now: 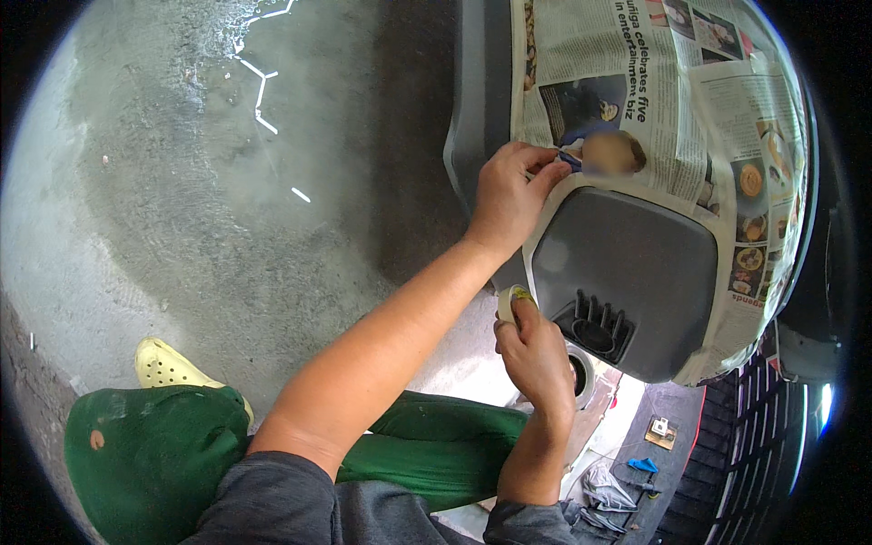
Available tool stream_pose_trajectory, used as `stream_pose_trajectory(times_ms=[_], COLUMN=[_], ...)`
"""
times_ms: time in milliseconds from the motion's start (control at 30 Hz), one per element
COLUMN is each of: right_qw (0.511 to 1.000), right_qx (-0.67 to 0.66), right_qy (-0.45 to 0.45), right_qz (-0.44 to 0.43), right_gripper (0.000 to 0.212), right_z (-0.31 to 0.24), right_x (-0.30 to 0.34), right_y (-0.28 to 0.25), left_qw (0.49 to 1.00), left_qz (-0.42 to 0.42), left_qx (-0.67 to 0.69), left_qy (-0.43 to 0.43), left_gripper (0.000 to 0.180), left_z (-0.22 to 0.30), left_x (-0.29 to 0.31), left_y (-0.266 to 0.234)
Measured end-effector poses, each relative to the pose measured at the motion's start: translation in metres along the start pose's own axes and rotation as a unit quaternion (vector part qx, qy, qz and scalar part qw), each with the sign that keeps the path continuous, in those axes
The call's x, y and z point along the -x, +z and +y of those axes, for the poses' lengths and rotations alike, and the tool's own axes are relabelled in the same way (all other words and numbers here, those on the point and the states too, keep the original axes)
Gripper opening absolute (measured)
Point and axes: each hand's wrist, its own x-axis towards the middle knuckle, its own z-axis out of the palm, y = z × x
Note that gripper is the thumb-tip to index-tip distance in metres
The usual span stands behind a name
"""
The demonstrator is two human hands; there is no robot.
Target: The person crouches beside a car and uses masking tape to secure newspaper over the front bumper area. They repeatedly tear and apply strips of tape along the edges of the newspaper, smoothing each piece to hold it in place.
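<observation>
A vehicle's grey plastic bumper (pixel 481 100) stands in front of me, covered on the right by newspaper sheets (pixel 677 136). Cream masking tape (pixel 627 194) borders a bare dark grey panel (pixel 627 263) with a round, slotted recess. My left hand (pixel 509 200) is closed at the panel's upper left corner, its thumb and forefinger pinching the newspaper's edge. Below it, my right hand (pixel 538 359) grips a roll of masking tape (pixel 509 304), with a finger inside the ring. A strip appears to run from the roll up the panel's left side.
Wet-looking concrete floor (pixel 227 227) with short white strips (pixel 262 95) lies to the left. A yellow clog (pixel 173 361) is on my foot. At the lower right are a round open container (pixel 581 374), a crumpled grey cloth (pixel 607 490), a blue scrap (pixel 642 464) and a dark metal grille (pixel 745 436).
</observation>
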Motion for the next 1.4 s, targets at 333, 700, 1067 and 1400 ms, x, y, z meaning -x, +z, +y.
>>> stream_pose_trajectory(times_ms=[333, 700, 1067, 1400], right_qw=[0.966, 0.953, 0.971, 0.975], right_qx=[-0.254, -0.217, -0.184, -0.028], right_qy=[-0.049, -0.089, -0.071, -0.157], right_qz=[0.025, 0.192, 0.139, 0.155], right_gripper=[0.020, 0.014, 0.015, 0.014], right_z=[-0.015, 0.008, 0.008, 0.017], right_x=[0.010, 0.006, 0.013, 0.005], right_y=[-0.009, -0.048, -0.046, -0.040], left_qw=[0.958, 0.873, 0.880, 0.852], left_qz=[-0.222, -0.457, -0.454, -0.464], left_qx=[0.049, 0.019, -0.008, -0.002], left_qy=[-0.176, -0.170, -0.136, -0.241], left_gripper=[0.034, 0.012, 0.017, 0.019], left_z=[0.020, 0.098, 0.060, 0.044], left_x=[-0.039, 0.000, 0.021, 0.022], left_y=[-0.062, -0.044, -0.047, -0.054])
